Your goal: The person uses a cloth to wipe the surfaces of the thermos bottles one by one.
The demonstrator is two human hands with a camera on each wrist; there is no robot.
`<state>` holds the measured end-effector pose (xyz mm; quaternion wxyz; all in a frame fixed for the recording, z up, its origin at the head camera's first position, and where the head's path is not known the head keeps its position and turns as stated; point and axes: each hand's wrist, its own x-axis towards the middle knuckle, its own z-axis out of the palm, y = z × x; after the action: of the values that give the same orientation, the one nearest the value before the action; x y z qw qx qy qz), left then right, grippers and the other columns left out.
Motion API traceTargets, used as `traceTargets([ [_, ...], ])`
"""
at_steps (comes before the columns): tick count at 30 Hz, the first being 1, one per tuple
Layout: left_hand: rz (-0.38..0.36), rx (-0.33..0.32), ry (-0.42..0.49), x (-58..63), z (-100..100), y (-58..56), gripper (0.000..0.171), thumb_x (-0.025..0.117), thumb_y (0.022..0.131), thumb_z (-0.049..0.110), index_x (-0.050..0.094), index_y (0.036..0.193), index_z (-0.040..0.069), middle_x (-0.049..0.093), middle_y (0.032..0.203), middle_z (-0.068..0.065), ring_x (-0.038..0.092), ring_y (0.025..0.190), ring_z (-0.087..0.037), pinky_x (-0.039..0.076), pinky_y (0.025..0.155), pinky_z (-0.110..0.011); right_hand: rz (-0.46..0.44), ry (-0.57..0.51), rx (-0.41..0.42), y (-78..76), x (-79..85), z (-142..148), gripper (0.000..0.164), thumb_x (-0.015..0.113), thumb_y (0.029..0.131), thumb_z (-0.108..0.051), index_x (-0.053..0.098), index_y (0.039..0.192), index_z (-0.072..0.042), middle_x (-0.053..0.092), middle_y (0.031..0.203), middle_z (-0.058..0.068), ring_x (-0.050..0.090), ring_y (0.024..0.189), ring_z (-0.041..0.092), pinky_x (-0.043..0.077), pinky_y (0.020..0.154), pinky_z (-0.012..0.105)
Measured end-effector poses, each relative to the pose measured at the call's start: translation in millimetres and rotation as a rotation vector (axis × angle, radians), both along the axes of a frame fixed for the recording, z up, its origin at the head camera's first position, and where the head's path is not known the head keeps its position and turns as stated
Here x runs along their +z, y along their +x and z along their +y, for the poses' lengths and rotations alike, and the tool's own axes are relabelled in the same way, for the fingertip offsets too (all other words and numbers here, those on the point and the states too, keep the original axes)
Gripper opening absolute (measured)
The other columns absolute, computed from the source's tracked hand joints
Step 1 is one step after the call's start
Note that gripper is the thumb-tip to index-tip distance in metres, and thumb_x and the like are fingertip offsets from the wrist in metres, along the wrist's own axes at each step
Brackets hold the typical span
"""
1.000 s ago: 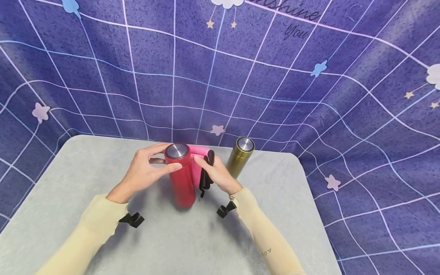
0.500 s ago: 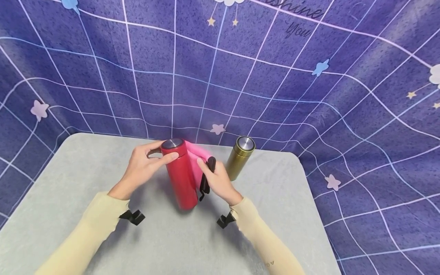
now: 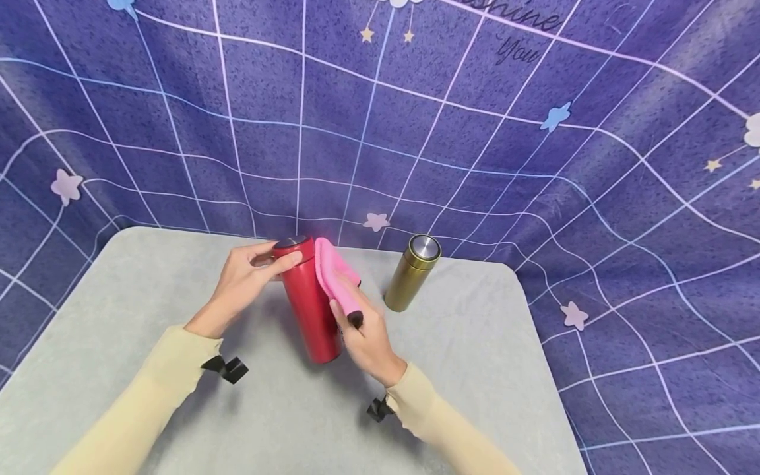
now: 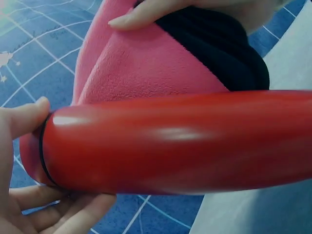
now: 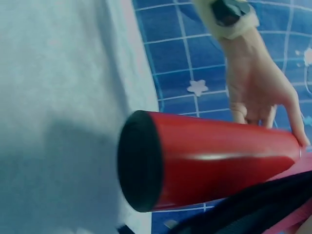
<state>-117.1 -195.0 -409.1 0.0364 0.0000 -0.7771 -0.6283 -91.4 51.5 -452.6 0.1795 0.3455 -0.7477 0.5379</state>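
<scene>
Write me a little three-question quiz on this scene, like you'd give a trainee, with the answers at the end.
1. True or false: the person's left grip holds the red thermos flask near its lid.
2. What does the right grip hold?
A) a mug
B) a pink plush cloth
C) a spoon
3. Which thing stands on the table, touched by neither grip?

Key:
1. True.
2. B.
3. The gold thermos flask.
</scene>
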Motion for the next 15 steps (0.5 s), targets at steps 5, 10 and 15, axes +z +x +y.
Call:
traceTargets([
  [5, -0.046, -0.01, 0.064, 0.1, -1.2, -4.0, 0.058, 0.083, 0.096, 0.038, 0.07, 0.138, 0.0, 0.08, 0.106, 0.005, 0.08, 0.085, -0.01, 0.064, 0.081, -0.024, 0.252, 0.106, 0.032, 5.4, -3.4, 0.1, 0.05, 0.064, 0.101, 0.001, 0.058, 0.151, 0.002, 0.058, 0.155, 0.018, 0.055, 0.145, 0.034, 0.044, 0.121, 0.051],
  [10, -0.087, -0.018, 0.032, 1.9, -1.9, -7.8, 0.059, 0.083, 0.095, 0.045, 0.073, 0.132, 0.0, 0.079, 0.111, -0.003, 0.08, 0.085, -0.013, 0.064, 0.081, -0.025, 0.462, 0.262, 0.026, 5.8, -1.4, 2.3, 0.071, 0.053, 0.078, 0.008, 0.061, 0.148, 0.001, 0.06, 0.154, 0.016, 0.054, 0.145, 0.034, 0.045, 0.12, 0.052],
  [15, -0.116, -0.036, 0.039, 2.4, -3.2, -12.0, 0.06, 0.081, 0.096, 0.047, 0.073, 0.127, -0.003, 0.079, 0.108, 0.0, 0.08, 0.085, -0.017, 0.062, 0.083, -0.024, 0.584, 0.416, 0.035, 0.0, 1.2, 1.8, 0.065, 0.064, 0.084, 0.001, 0.062, 0.15, -0.004, 0.059, 0.156, 0.011, 0.051, 0.148, 0.03, 0.041, 0.124, 0.049],
])
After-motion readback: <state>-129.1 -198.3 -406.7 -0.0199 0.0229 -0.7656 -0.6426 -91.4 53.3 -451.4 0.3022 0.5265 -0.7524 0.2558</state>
